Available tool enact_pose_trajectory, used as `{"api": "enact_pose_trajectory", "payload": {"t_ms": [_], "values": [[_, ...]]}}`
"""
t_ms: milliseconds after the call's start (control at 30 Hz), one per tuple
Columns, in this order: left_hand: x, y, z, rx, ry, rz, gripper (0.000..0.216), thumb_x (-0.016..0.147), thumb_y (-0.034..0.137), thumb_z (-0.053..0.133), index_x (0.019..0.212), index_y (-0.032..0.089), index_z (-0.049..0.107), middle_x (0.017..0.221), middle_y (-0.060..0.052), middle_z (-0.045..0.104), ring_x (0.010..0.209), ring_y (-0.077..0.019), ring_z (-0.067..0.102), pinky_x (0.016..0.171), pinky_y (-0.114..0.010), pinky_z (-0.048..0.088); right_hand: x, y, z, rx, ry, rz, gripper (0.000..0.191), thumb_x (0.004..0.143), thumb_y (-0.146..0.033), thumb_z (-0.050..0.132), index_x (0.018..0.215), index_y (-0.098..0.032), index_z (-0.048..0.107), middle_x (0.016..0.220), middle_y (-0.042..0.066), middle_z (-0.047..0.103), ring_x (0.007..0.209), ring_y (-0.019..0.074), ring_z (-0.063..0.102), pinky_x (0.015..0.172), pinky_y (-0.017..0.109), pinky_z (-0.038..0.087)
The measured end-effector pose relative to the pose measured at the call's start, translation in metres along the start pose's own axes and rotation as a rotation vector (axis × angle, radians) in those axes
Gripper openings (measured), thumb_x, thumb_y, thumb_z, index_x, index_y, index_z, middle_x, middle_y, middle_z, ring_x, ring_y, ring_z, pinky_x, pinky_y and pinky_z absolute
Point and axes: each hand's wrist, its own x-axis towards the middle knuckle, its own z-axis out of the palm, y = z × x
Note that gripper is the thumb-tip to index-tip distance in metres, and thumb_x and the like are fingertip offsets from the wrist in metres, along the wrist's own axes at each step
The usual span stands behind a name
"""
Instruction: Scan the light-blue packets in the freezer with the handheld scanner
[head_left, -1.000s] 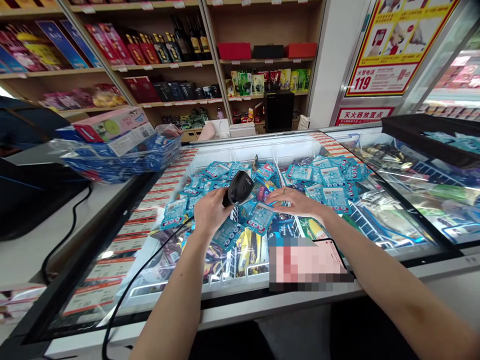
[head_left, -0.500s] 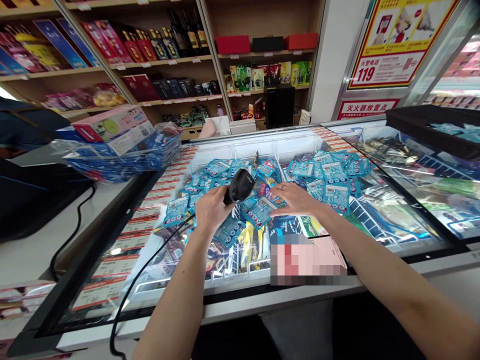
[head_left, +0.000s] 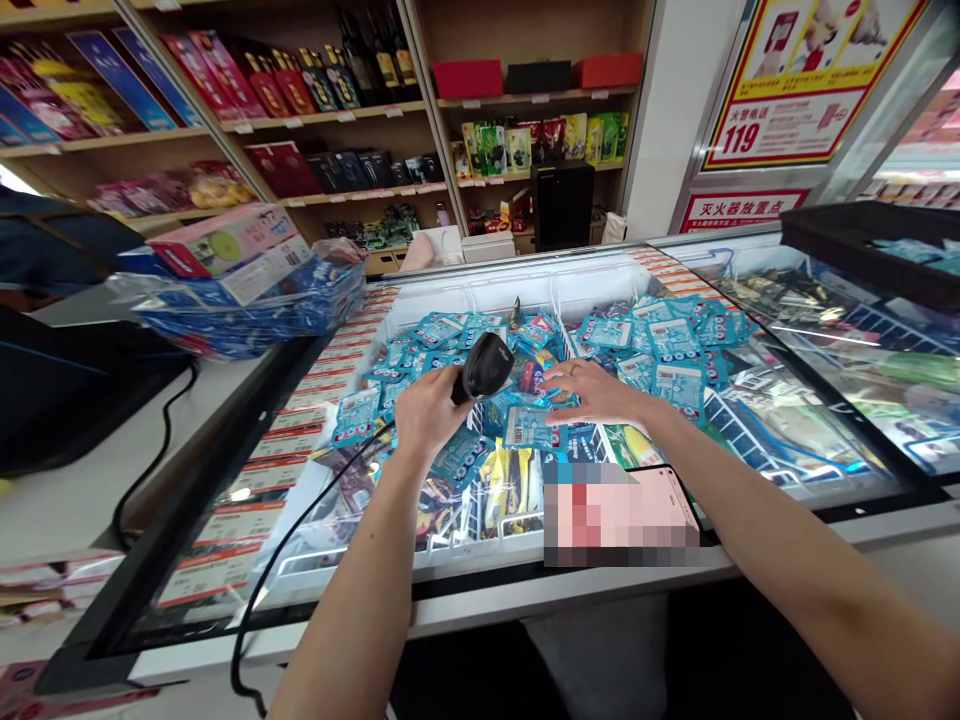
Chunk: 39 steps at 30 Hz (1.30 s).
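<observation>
My left hand [head_left: 426, 410] is wrapped around the handle of a black handheld barcode scanner [head_left: 486, 368], whose head tilts to the right. A cable runs from it down to the lower left. Fingers spread, my right hand [head_left: 596, 393] hovers over the packets, its thumb close to the edge of a light-blue packet [head_left: 529, 428] with a barcode facing up. Whether the thumb touches that packet I cannot tell. More blue packets [head_left: 673, 340] lie piled to the right, and others [head_left: 356, 415] spread to the left. Between the hands lie a few purple and blue packets.
Under the packets is a glass-topped freezer [head_left: 217, 545] with wire baskets. A phone [head_left: 660, 505], partly pixelated, rests on its near edge. Boxes and plastic-wrapped blue packs [head_left: 247, 300] stand at left. A black tray [head_left: 847, 240] sits at far right. Stocked shelves [head_left: 330, 118] line the back.
The light-blue packet between my hands has turned so that it lies more level. My right hand's fingers have spread slightly. The scanner stays in my left hand, and the view has shifted a little.
</observation>
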Motion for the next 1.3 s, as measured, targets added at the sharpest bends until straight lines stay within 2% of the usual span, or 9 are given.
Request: {"api": "enact_pose_trajectory", "payload": {"t_ms": [67, 200, 300, 400, 500, 567, 767, 1000, 1300], "values": [[0.000, 0.001, -0.001, 0.001, -0.011, -0.004, 0.037, 0.073, 0.037, 0.052, 0.108, 0.023, 0.054, 0.101, -0.006, 0.063, 0.091, -0.0230, 0.057, 0.064, -0.028, 0.038, 0.000, -0.002, 0.000, -0.009, -0.019, -0.030, 0.053, 0.067, -0.063, 0.058, 0.109, -0.030, 0.059, 0.127, 0.004, 0.048, 0.119, 0.0263, 0.038, 0.095, 0.045, 0.034], [0.000, 0.002, -0.001, 0.010, -0.001, 0.010, 0.035, 0.073, 0.036, 0.051, 0.106, 0.023, 0.055, 0.101, -0.005, 0.063, 0.089, -0.0222, 0.058, 0.062, -0.027, 0.038, 0.002, -0.002, -0.002, 0.039, -0.021, -0.055, 0.042, 0.069, -0.055, 0.062, 0.100, -0.027, 0.060, 0.118, 0.004, 0.053, 0.113, 0.0234, 0.043, 0.093, 0.040, 0.036], [0.000, 0.003, -0.002, 0.003, 0.009, 0.019, 0.034, 0.073, 0.036, 0.050, 0.105, 0.023, 0.055, 0.099, -0.005, 0.064, 0.088, -0.0218, 0.058, 0.061, -0.027, 0.038, 0.001, 0.000, -0.005, 0.124, -0.023, 0.076, 0.038, 0.070, -0.050, 0.062, 0.099, -0.025, 0.056, 0.107, 0.004, 0.057, 0.104, 0.0219, 0.050, 0.084, 0.036, 0.042], [0.001, 0.003, -0.002, -0.020, 0.017, 0.007, 0.034, 0.073, 0.037, 0.050, 0.102, 0.022, 0.056, 0.097, -0.005, 0.064, 0.087, -0.0215, 0.058, 0.061, -0.026, 0.038, -0.001, 0.007, -0.008, 0.226, 0.005, 0.262, 0.038, 0.074, -0.045, 0.059, 0.104, -0.024, 0.051, 0.095, 0.003, 0.060, 0.084, 0.0187, 0.057, 0.070, 0.032, 0.045], [0.002, 0.002, -0.001, -0.060, 0.037, -0.005, 0.033, 0.073, 0.040, 0.050, 0.100, 0.022, 0.057, 0.095, -0.005, 0.065, 0.084, -0.0207, 0.059, 0.062, -0.026, 0.038, -0.002, 0.017, -0.008, 0.313, 0.114, 0.422, 0.036, 0.077, -0.042, 0.053, 0.106, -0.022, 0.047, 0.076, -0.001, 0.059, 0.063, 0.0155, 0.057, 0.058, 0.029, 0.043], [0.002, 0.002, -0.001, -0.098, 0.033, 0.014, 0.033, 0.073, 0.041, 0.050, 0.100, 0.022, 0.057, 0.093, -0.005, 0.065, 0.083, -0.0200, 0.059, 0.062, -0.025, 0.038, -0.002, 0.024, -0.006, 0.379, 0.200, 0.478, 0.035, 0.079, -0.041, 0.051, 0.107, -0.021, 0.044, 0.069, -0.002, 0.056, 0.057, 0.0149, 0.056, 0.054, 0.028, 0.042], [0.001, 0.007, -0.002, -0.169, -0.057, 0.137, 0.030, 0.075, 0.042, 0.048, 0.094, 0.022, 0.058, 0.085, -0.003, 0.065, 0.078, -0.0183, 0.059, 0.061, -0.025, 0.038, -0.001, 0.037, 0.002, 0.402, 0.358, 0.465, 0.032, 0.080, -0.039, 0.047, 0.107, -0.022, 0.042, 0.062, -0.003, 0.049, 0.056, 0.0166, 0.055, 0.056, 0.031, 0.043], [0.001, 0.008, -0.001, -0.142, -0.085, 0.201, 0.031, 0.073, 0.038, 0.050, 0.099, 0.022, 0.057, 0.092, -0.004, 0.065, 0.081, -0.0189, 0.059, 0.064, -0.026, 0.040, 0.001, 0.040, 0.010, 0.354, 0.391, 0.449, 0.032, 0.082, -0.040, 0.043, 0.109, -0.023, 0.040, 0.066, -0.002, 0.050, 0.061, 0.0177, 0.054, 0.059, 0.033, 0.044], [-0.001, 0.012, -0.003, -0.103, -0.112, 0.217, 0.034, 0.073, 0.036, 0.050, 0.104, 0.024, 0.056, 0.099, -0.004, 0.065, 0.087, -0.0206, 0.059, 0.065, -0.027, 0.041, -0.002, 0.029, 0.003, 0.386, 0.415, 0.424, 0.031, 0.080, -0.038, 0.042, 0.107, -0.023, 0.041, 0.062, -0.004, 0.044, 0.057, 0.0167, 0.050, 0.059, 0.031, 0.041]]}}
